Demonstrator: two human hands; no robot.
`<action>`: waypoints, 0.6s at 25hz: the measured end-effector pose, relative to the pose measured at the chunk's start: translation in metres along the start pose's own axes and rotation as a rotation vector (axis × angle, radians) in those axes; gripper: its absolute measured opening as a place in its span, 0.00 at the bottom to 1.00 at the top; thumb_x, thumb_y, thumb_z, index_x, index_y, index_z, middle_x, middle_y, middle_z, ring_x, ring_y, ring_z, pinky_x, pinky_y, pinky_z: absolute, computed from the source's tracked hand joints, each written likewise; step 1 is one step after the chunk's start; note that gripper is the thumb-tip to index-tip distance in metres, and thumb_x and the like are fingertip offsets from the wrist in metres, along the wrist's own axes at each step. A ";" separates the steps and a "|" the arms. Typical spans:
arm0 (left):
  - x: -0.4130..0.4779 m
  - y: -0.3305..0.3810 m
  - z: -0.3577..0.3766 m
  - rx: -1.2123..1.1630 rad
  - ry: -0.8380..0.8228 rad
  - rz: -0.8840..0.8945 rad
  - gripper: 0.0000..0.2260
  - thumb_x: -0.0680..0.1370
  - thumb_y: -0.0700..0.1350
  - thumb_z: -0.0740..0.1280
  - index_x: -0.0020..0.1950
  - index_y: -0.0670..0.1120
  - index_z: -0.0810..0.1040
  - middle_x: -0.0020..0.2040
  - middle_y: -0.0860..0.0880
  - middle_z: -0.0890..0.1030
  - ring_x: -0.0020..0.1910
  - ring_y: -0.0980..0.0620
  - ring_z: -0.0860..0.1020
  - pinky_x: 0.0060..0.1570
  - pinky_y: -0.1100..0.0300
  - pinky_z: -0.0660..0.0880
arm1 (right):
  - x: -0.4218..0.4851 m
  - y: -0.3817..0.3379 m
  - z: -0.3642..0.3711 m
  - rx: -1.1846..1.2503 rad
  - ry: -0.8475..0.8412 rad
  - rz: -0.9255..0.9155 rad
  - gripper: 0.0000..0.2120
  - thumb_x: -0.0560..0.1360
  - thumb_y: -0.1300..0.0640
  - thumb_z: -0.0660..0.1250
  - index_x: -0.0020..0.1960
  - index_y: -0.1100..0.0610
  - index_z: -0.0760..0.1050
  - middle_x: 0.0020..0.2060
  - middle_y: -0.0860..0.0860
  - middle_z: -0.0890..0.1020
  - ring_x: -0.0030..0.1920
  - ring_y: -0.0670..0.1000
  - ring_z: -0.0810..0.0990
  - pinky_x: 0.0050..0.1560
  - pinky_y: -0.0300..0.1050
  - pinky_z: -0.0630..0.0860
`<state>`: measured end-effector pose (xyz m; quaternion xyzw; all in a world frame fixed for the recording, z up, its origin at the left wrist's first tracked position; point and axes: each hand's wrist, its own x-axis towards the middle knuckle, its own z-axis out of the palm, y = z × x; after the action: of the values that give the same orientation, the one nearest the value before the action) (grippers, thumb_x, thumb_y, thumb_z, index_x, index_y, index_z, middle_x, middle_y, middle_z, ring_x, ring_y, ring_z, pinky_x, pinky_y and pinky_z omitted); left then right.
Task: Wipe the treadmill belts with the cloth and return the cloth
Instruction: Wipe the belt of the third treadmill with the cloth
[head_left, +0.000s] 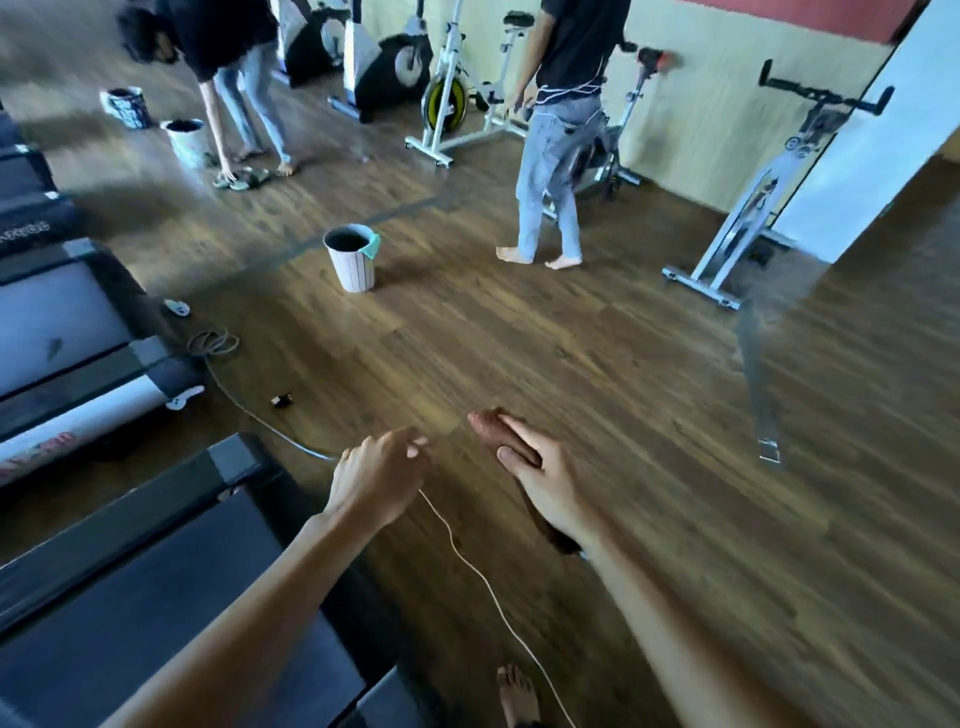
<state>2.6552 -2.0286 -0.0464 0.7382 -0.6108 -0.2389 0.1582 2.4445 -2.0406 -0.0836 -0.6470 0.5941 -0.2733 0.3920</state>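
Head view: wood floor (597, 364) all round the bucket (352, 270), which stands upright mid-room with a teal rag (373, 245) draped over its rim. Treadmills sit left of the bucket. The nearest belt (156, 597) is on the bucket's near-left side, well apart from it. Two bystanders are beyond the bucket, one standing (561, 130), one bent down (223, 36); neither blocks the straight line to it.

Both hands are over bare floor on the near side of the bucket, well short of it and off the belt.
- Right hand (545, 478): fingers straight along a brown cloth (491, 428), thumb pressed on top, so a flat pinch. The cloth's tail trails back under the wrist.
- Left hand (374, 478): fingers loosely curled, holding nothing I can make out.
- Thin white cord (467, 561): runs on the near side of the bucket, under the left hand. Can't tell what it's attached to.
- Dark cable (249, 405): on the floor between the bucket and the nearest belt.

My read: the cloth is off the belt and pointed at the bucket, so probably the return leg. Could be a rinse trip; can't tell.

To do it well:
- Firm up the pinch, since the loose tail could slip.
- Gather the tail with the free left hand.
- Step clear of the cable and cord.
- Hang the cloth on bare rim beside the teal rag. The bucket's inside is dark, contents unknown.
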 end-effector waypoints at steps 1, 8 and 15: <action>0.015 0.014 0.000 -0.002 0.014 -0.030 0.10 0.77 0.53 0.61 0.56 0.59 0.78 0.54 0.57 0.83 0.57 0.50 0.79 0.56 0.54 0.73 | 0.028 0.011 -0.011 0.003 -0.046 -0.010 0.22 0.70 0.33 0.62 0.64 0.25 0.67 0.66 0.40 0.76 0.67 0.45 0.74 0.69 0.54 0.70; 0.107 0.034 -0.015 0.039 0.127 -0.166 0.12 0.78 0.54 0.60 0.59 0.59 0.78 0.56 0.57 0.82 0.56 0.49 0.79 0.49 0.57 0.72 | 0.162 -0.027 -0.046 0.168 -0.195 -0.124 0.20 0.76 0.60 0.67 0.68 0.57 0.74 0.64 0.50 0.77 0.64 0.45 0.75 0.70 0.39 0.66; 0.213 -0.014 -0.056 0.033 0.218 -0.288 0.10 0.77 0.53 0.61 0.53 0.56 0.79 0.53 0.55 0.83 0.51 0.47 0.81 0.42 0.58 0.69 | 0.307 -0.067 -0.006 0.084 -0.318 -0.237 0.19 0.76 0.64 0.68 0.67 0.59 0.75 0.62 0.50 0.77 0.63 0.46 0.73 0.63 0.27 0.63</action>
<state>2.7273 -2.2367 -0.0407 0.8419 -0.4819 -0.1677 0.1756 2.5212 -2.3441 -0.0586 -0.7306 0.4324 -0.2364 0.4726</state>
